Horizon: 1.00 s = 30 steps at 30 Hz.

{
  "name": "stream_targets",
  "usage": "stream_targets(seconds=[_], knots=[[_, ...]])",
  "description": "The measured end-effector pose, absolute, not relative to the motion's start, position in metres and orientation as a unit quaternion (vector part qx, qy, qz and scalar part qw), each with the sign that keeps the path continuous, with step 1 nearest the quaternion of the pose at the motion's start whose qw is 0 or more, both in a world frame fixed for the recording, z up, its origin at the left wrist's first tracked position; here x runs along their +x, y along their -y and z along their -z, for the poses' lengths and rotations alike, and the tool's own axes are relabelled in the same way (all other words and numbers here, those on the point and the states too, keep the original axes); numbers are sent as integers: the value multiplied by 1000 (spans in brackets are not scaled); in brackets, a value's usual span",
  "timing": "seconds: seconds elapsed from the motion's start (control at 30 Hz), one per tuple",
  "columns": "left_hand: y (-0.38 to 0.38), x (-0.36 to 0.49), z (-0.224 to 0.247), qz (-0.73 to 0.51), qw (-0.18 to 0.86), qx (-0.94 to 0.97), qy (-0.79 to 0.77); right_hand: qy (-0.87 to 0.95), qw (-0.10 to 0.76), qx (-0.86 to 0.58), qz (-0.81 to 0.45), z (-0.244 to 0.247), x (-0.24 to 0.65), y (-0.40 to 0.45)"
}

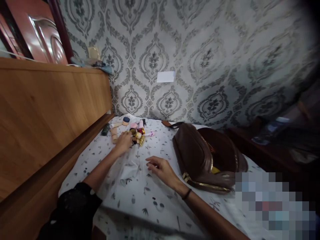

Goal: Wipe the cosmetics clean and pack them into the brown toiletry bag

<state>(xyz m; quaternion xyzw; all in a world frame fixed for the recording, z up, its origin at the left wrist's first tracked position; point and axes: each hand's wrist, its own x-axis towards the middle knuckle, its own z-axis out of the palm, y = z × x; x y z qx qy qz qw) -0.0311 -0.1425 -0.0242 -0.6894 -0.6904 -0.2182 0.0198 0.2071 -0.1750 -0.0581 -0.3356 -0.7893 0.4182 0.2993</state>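
Observation:
My left hand (124, 142) reaches to a pile of small cosmetics, its fingertips at a dark, gold-toned round container (132, 131). Whether it grips anything is unclear. Around it lie a red and gold jar (141, 131), a gold tube (142, 140), a pink round container (133, 125) and a beige tube (114, 136). My right hand (160, 167) hovers over the sheet, holding nothing, its fingers loosely bent and apart. Between my hands is something sheer and whitish (131, 168), perhaps clear plastic. Right of my right hand sits a brown bag (190, 150), its zip undone.
The white patterned sheet (150, 196) covers the bed. A wooden board (57, 100) rises along the left side. Behind is a papered wall (182, 43) bearing a white plate (165, 76). On the right, a clear plastic bottle (271, 131) lies on a dark surface.

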Motion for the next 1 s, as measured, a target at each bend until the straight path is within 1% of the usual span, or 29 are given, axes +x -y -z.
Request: stream_targets(seconds=[0.07,0.2,0.33,0.43,0.5,0.63,0.7,0.77,0.9,1.0], knots=[[137,-54,28,198,28,-666,718,761,312,-338,-458,74,195,170],[144,-67,36,173,51,-672,718,726,344,-353,-480,93,190,166],[167,-58,44,153,82,-686,707,717,346,-341,-499,95,197,166],[189,-56,51,111,103,-664,732,705,353,-336,-515,94,199,165],[201,-56,54,92,92,-640,757,697,355,-338,-523,95,198,164],[213,-56,55,98,50,-630,768,703,356,-335,-516,99,195,164],[215,-56,53,102,46,-635,764,725,356,-332,-487,99,196,165],[215,-55,52,118,30,-642,757,758,362,-331,-430,97,198,168],[219,-47,43,225,-56,-682,693,813,382,-333,-286,90,203,176],[225,-28,28,275,-121,-728,616,848,353,-337,-205,85,205,182]])
